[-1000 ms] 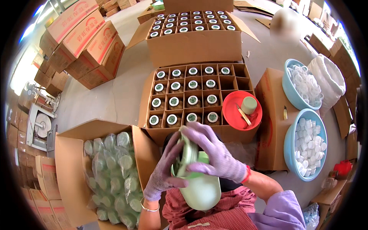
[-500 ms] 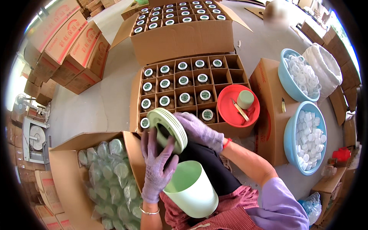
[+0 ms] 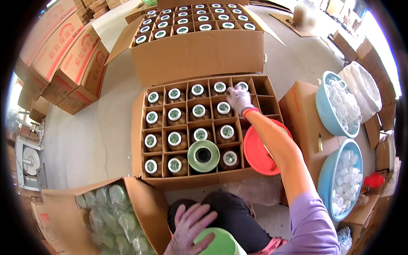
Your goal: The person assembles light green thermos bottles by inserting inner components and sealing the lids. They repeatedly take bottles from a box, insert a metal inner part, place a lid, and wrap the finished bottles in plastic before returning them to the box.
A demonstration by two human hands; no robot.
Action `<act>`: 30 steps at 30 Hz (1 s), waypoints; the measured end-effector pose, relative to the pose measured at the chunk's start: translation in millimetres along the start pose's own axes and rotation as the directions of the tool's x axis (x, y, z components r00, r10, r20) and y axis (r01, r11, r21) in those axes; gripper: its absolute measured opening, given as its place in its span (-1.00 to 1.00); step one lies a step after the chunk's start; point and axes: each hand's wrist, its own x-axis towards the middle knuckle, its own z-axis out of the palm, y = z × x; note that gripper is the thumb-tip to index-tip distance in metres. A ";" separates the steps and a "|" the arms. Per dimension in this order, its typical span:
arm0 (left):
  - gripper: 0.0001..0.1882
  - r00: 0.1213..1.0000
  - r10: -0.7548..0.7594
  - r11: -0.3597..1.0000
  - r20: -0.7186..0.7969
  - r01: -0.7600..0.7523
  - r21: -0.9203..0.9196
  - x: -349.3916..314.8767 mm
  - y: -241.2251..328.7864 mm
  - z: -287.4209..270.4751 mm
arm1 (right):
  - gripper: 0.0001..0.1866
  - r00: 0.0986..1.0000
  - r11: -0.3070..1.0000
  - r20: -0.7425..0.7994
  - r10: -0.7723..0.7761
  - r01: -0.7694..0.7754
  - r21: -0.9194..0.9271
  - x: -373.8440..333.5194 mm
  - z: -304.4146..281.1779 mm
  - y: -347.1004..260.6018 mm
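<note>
My right hand [image 3: 240,100], gloved, reaches to the back row of a divided carton [image 3: 187,182]. Its fingers close around the white-rimmed neck of a bottle [image 3: 242,86], partly covering it. My gloved left hand [image 3: 190,227] is spread above my lap, holding nothing, beside a pale green cylindrical container [image 3: 219,242]. Several bottles with white rims and greenish mouths stand in the carton's compartments, one of them a bottle [image 3: 174,138] toward the left. A green round piece [image 3: 192,156] with a dark centre rests over a front compartment.
A red basin [image 3: 258,159] sits on the carton's right corner, partly behind my forearm. Blue basins hold white rings [image 3: 342,104] and white caps [image 3: 346,180]. A cutter [image 3: 320,143] lies beside them. Bagged green pieces [image 3: 114,212] fill the left carton. Another bottle carton [image 3: 197,55] stands behind.
The stacked green round pieces have left my hands; a green round piece now sits on the carton. My right hand has moved forward to a back-row bottle. The view has shifted.
</note>
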 end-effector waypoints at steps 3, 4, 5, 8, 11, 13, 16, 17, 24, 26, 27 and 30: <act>-0.37 0.998 -0.062 0.998 0.012 0.062 -0.023 7.4 3.2 -3.9 | -0.57 0.977 0.982 0.102 0.189 -0.189 -0.006 41.5 30.1 26.7; -0.37 0.997 -0.075 0.996 0.009 0.075 -0.040 8.6 2.1 -3.9 | -0.49 0.969 0.977 0.131 0.209 -0.213 0.017 52.5 38.9 32.3; -0.37 0.996 -0.091 0.995 0.014 0.092 -0.039 11.0 0.6 -3.3 | -0.46 0.963 0.975 0.177 0.201 -0.214 0.056 57.6 49.1 37.5; -0.37 0.994 -0.089 0.995 0.067 0.091 -0.037 21.3 -4.1 -5.6 | -0.37 0.973 0.942 0.178 0.147 -0.192 0.273 59.6 76.9 66.6; -0.38 0.991 -0.123 0.990 0.057 0.127 -0.068 29.2 -0.2 -8.9 | -0.48 0.976 0.946 0.145 0.164 -0.197 0.259 54.1 81.1 62.0; -0.39 0.993 -0.110 0.990 0.036 0.113 -0.082 33.2 0.7 -12.0 | -0.46 0.987 0.948 0.000 0.162 -0.156 0.277 48.0 69.9 70.4; -0.41 0.992 -0.122 0.983 -0.025 0.117 -0.141 33.4 3.9 -9.7 | -0.36 0.980 0.930 -0.145 0.140 -0.080 0.358 42.3 20.8 59.9; -0.42 0.991 -0.122 0.980 -0.049 0.112 -0.166 33.7 5.5 -11.2 | -0.36 0.967 0.926 -0.225 0.119 -0.027 0.376 41.1 0.5 64.5; -0.46 0.909 -0.293 0.849 -0.295 0.106 -0.518 40.4 8.5 -1.7 | -0.57 0.953 0.148 0.165 0.254 -0.207 0.967 -39.3 -160.2 49.8; -0.28 0.856 -0.385 0.722 -0.345 0.047 -0.690 43.0 -3.5 6.8 | -0.62 0.921 -0.208 0.390 -0.003 -0.382 0.901 -85.8 -203.4 21.8; -0.27 0.821 -0.388 0.701 -0.419 -0.032 -0.712 47.8 -0.2 8.8 | -0.63 0.900 -0.299 0.433 -0.052 -0.428 0.853 -107.5 -198.7 9.7; -0.09 0.783 -0.216 0.807 -0.583 -0.193 -0.558 51.9 -9.6 -1.4 | -0.66 0.846 -0.498 0.468 -0.255 -0.530 0.686 -165.8 -193.3 -35.9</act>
